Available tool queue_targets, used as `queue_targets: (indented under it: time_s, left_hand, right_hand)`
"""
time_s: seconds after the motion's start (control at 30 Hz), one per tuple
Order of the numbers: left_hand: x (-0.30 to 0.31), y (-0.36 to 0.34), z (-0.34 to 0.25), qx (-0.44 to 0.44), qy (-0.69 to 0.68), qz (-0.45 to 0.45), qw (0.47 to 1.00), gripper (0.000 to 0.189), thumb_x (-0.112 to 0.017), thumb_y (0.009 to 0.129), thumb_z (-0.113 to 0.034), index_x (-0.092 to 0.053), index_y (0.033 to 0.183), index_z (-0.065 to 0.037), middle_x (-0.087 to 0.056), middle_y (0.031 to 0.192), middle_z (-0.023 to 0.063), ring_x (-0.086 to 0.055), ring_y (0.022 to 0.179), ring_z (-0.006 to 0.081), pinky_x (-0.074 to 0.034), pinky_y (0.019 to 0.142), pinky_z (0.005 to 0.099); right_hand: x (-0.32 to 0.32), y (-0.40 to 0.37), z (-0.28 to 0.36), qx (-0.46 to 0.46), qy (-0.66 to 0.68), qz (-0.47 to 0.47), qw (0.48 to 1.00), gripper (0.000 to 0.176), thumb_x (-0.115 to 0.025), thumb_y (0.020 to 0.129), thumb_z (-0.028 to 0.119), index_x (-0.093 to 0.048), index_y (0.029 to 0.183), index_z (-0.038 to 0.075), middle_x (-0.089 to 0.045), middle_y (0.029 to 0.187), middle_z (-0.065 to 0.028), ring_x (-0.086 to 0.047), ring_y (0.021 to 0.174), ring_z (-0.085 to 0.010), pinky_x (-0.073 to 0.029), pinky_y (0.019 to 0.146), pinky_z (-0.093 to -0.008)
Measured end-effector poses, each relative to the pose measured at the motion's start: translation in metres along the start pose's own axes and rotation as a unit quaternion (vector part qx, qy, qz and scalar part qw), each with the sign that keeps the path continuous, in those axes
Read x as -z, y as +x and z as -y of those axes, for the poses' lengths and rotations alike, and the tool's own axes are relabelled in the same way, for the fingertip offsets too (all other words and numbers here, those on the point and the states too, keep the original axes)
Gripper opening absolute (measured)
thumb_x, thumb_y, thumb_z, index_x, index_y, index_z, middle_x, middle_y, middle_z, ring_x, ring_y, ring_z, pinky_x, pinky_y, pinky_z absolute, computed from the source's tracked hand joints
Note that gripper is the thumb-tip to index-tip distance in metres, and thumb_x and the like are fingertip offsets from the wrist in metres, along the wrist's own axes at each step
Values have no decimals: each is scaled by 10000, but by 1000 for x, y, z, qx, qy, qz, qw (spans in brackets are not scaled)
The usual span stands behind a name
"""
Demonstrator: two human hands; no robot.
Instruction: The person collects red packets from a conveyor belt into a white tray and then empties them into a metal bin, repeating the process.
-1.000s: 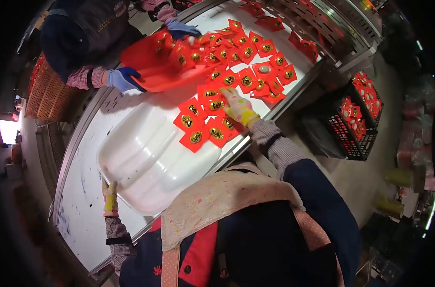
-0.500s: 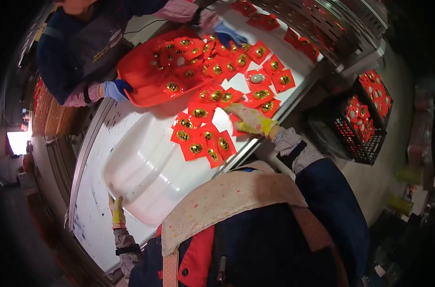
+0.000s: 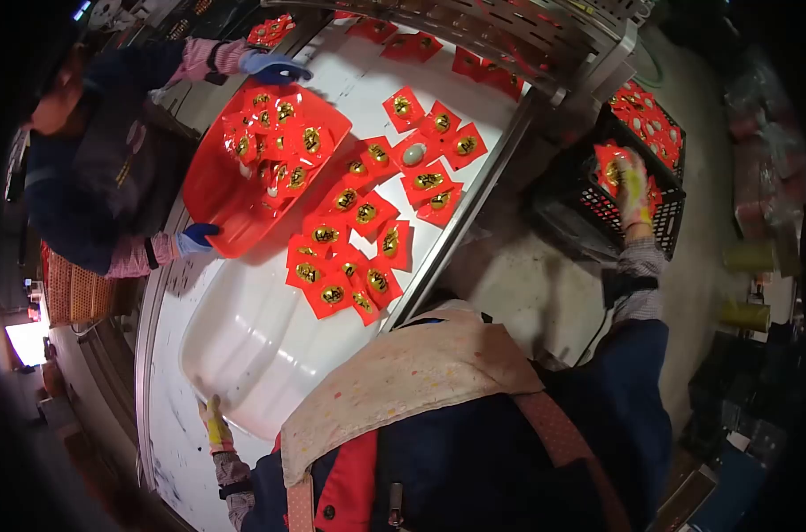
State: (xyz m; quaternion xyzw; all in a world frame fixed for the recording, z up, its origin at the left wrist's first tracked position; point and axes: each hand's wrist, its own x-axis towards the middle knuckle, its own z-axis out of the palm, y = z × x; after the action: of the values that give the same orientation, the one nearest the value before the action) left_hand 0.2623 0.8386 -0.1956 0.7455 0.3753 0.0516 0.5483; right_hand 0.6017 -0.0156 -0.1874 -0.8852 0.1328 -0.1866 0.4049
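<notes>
Gloved in yellow and white, my left hand (image 3: 215, 426) has its fingers closed on the near left rim of the white tub (image 3: 252, 332). Off to the right, my right hand (image 3: 635, 191) is over the black crate (image 3: 598, 208), its fingers round a red packet (image 3: 609, 168) with a gold label. Red packets (image 3: 365, 215) with gold labels lie spread on the white table (image 3: 176, 443) and along the tub's far edge. A co-worker's two blue-gloved hands are at the red tub (image 3: 216, 191), which holds more packets.
The co-worker (image 3: 101, 177) stands across the table at the upper left. A metal machine frame (image 3: 554, 44) spans the table's far end. Beside the black crate is another crate of packets (image 3: 647, 120). A metal rail (image 3: 456, 239) edges the table.
My right hand has moved from the packets on the table to the black crate. The co-worker's red tub has moved left, away from the loose packets. My left hand stays at the white tub.
</notes>
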Motion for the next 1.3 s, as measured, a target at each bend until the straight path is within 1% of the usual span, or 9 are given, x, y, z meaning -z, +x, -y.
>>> queue_targets:
  time_s: [0.07, 0.13, 0.23, 0.43, 0.6, 0.77, 1.03, 1.07, 1.3]
  left_hand:
    - [8, 5, 5, 12, -2, 0, 1000, 639, -562, 840, -159, -345, 1424, -15, -494, 1246, 71, -477, 1077, 187, -370, 953, 300]
    - [30, 27, 33, 36, 20, -14, 999, 614, -563, 835, -167, -380, 1400, -12, -517, 1124, 38, -473, 982, 159, -382, 899, 298]
    - [8, 7, 10, 4, 3, -30, 1000, 621, -578, 826, -183, -388, 1390, -4, -518, 1112, 36, -475, 967, 156, -383, 886, 292]
    - [15, 16, 31, 95, -21, -26, 995, 669, -600, 823, -210, -350, 1402, 13, -507, 1225, 79, -480, 1076, 175, -399, 936, 309]
    - [-55, -11, -37, 1, -11, 38, 999, 677, -594, 829, -190, -325, 1419, 5, -506, 1240, 89, -504, 1090, 185, -414, 950, 306]
    - [-116, 15, -47, -8, -52, 67, 996, 717, -585, 822, -89, -270, 1465, -52, -493, 1283, 63, -504, 1111, 164, -427, 942, 268]
    - [-195, 30, -73, 4, -46, 78, 996, 743, -578, 845, -94, -197, 1481, -42, -463, 1305, 143, -513, 1105, 206, -457, 926, 286]
    - [-201, 31, -71, -9, -67, 48, 997, 677, -552, 848, -93, -266, 1460, -45, -526, 1119, 31, -504, 902, 103, -438, 842, 248]
    - [-186, 48, -39, -2, -65, 14, 998, 640, -556, 848, -112, -314, 1437, -41, -530, 1066, 26, -500, 884, 109, -436, 832, 251]
  right_hand:
    - [30, 42, -31, -83, 60, -116, 988, 689, -634, 850, 450, -426, 1304, -25, -550, 1207, -220, -534, 1137, -312, -412, 963, -352]
    - [80, 81, -57, -211, -341, -210, 892, 792, -616, 820, 545, -384, 1349, 3, -503, 1244, -299, -535, 1128, -408, -449, 949, -444]
    - [83, 78, -38, 25, -345, -267, 899, 687, -602, 825, 537, -500, 1254, 11, -567, 1099, -321, -551, 1105, -380, -469, 903, -461]
    - [-111, -15, 78, 279, -188, 60, 940, 413, -637, 832, 260, -550, 1189, 73, -559, 1178, -158, -524, 1099, -342, -430, 950, -400]
    - [-213, -14, 112, 214, -198, 247, 924, 644, -700, 760, 280, -451, 1333, 127, -467, 1327, -139, -477, 1196, -338, -406, 991, -408]
    - [-239, -5, 129, 115, -376, 433, 811, 789, -707, 714, 237, -357, 1418, 178, -420, 1371, -163, -465, 1224, -360, -420, 1003, -421]
    - [-270, -59, 126, 113, -346, 442, 820, 617, -521, 849, 148, -319, 1429, 203, -411, 1321, -246, -541, 1089, -440, -461, 945, -450]
    - [-272, -65, 124, 115, -349, 440, 819, 617, -521, 849, 148, -319, 1429, 203, -411, 1321, -246, -541, 1089, -440, -461, 945, -450]
    - [-287, -130, 140, 165, -99, 508, 840, 647, -551, 852, 202, -278, 1434, 132, -421, 1258, -302, -574, 1018, -435, -482, 894, -455]
